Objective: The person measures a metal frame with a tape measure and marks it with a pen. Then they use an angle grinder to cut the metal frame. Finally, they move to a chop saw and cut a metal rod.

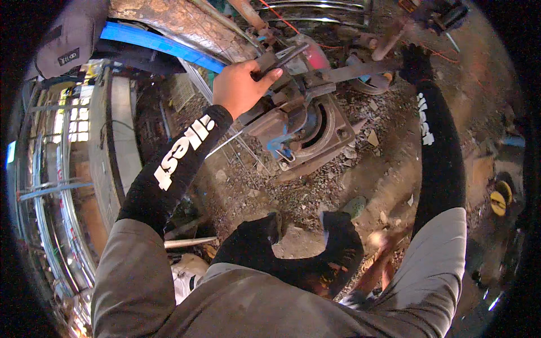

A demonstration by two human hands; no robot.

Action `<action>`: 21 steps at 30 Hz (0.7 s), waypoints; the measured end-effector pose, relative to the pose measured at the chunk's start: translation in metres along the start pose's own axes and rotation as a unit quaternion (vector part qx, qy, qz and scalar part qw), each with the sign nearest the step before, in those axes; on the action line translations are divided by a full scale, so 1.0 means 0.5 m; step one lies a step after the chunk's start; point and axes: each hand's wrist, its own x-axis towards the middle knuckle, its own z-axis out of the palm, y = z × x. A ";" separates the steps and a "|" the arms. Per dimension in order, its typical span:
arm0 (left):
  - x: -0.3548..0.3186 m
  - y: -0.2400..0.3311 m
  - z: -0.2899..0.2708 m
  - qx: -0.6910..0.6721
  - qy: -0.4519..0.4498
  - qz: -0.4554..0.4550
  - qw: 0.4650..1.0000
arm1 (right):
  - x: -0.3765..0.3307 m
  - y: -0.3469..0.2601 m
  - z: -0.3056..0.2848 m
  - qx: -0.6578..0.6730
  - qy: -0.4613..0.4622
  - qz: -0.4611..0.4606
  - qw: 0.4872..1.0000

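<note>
Hands [243, 87] on bending machine [298, 127], its lever [360, 70] lengthwise rightward

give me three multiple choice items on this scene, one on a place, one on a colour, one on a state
1. Where is the left hand?
A. on the metal bending machine
B. on the gravel
C. in a pocket

2. What colour are the sleeves?
A. white
B. black with white lettering
C. red

3. How is the right hand?
A. hanging free
B. flat on the ground
C. gloved, closed on the long lever bar

Answers: 1 A, its fingers wrap a dark handle atop the machine. 2 B, both forearms show it. 3 C, it meets the bar's end.
</note>
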 end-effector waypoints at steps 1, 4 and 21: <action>-0.001 0.002 -0.002 0.015 0.009 -0.004 1.000 | 0.006 0.015 0.016 0.041 -0.043 -0.009 0.998; -0.003 0.009 -0.004 0.020 -0.001 -0.029 0.999 | -0.003 0.030 0.059 0.126 -0.002 -0.019 0.992; 0.005 0.006 0.004 0.063 -0.015 -0.043 0.997 | -0.063 0.024 0.074 0.434 0.264 0.016 0.861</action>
